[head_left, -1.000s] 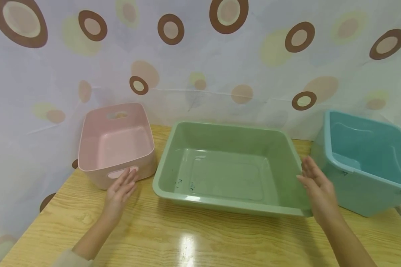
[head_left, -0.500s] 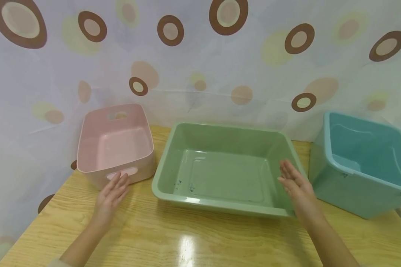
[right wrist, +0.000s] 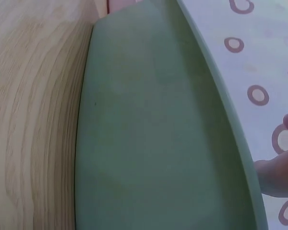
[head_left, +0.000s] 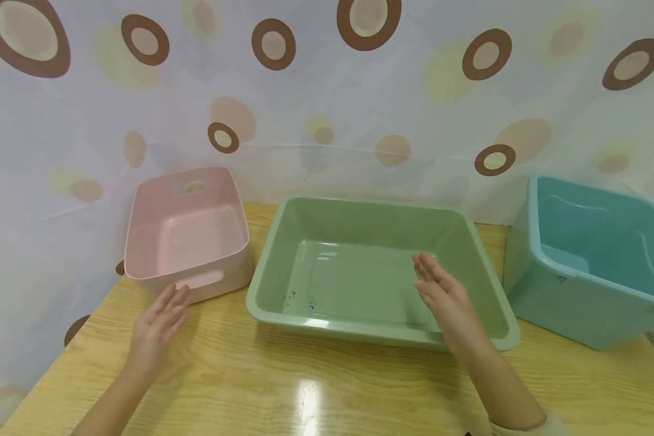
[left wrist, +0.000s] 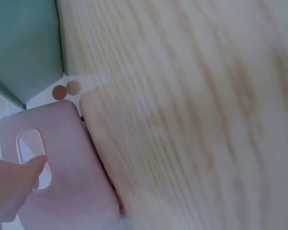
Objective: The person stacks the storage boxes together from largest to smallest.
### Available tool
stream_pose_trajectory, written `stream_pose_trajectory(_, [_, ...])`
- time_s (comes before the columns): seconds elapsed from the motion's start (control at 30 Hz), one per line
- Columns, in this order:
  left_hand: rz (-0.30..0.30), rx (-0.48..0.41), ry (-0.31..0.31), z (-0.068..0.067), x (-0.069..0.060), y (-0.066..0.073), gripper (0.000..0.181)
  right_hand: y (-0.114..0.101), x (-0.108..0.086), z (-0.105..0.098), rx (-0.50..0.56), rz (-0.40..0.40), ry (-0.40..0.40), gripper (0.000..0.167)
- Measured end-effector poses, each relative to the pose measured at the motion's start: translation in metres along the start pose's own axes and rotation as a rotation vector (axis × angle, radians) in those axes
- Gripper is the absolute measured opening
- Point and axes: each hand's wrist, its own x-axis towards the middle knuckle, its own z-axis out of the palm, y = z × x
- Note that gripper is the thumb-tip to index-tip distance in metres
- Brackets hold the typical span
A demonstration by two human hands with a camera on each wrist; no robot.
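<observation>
My left hand (head_left: 155, 330) hovers with relaxed, spread fingers just in front of a pink plastic basket (head_left: 229, 269), near its slot handle. In the left wrist view a fingertip (left wrist: 37, 165) appears in front of that slot; whether it touches cannot be told. My right hand (head_left: 452, 306) is held over the right part of a wide green basin (head_left: 378, 336), fingers straight and together, nothing in them. The right wrist view shows the basin's outer wall (right wrist: 149, 120) with part of the hand (right wrist: 281, 175) beyond its rim.
A tall blue-green bin (head_left: 583, 309) stands at the right, beside the basin. All the containers sit on a wood-grain table (head_left: 251, 381). Behind them hangs a white curtain (head_left: 327, 91) with brown and yellow circles.
My right hand has moved left from the basin's right rim to above its inside. My left hand has drifted left and slightly toward me. The containers stay in place.
</observation>
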Motion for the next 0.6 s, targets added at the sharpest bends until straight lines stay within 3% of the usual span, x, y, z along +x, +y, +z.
stream_pose_trajectory(0.43, [0.016, -0.151, 0.008, -0.021, -0.001, 0.007, 0.062, -0.005, 0.009, 0.024, 0.018, 0.007, -0.03, 0.064])
stream_pose_trajectory(0.6, [0.043, -0.233, -0.033, -0.032, -0.004, 0.012, 0.06, -0.004, 0.009, 0.027, 0.029, 0.005, -0.027, 0.064])
